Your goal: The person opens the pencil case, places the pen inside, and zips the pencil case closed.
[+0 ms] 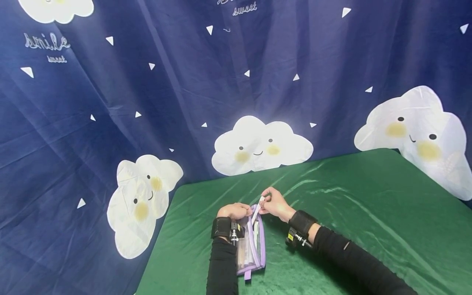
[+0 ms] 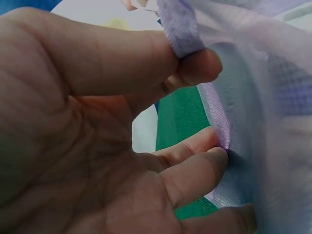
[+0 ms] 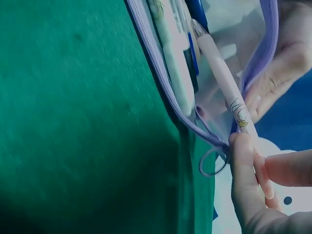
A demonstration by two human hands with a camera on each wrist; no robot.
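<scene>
A see-through pencil case [image 1: 262, 246] with purple zip edging lies on the green cloth, its top unzipped. My left hand [image 1: 236, 210] pinches the purple edging [image 2: 183, 31] between thumb and index finger at the case's far end, while its other fingers touch the side. Across the opening, my right hand [image 1: 275, 205] holds a pale pink pen [image 3: 224, 80] with a small cartoon print. Thumb and fingers grip the pen's rear end, and its pointed tip lies inside the case. Several pens, among them a pale green one [image 3: 175, 73], lie in the case.
Green cloth [image 1: 332, 229] covers the table around the case. Behind it hangs a dark blue curtain [image 1: 191, 61] with white cloud prints. A thin purple loop [image 3: 213, 162] sticks out from the case's far end.
</scene>
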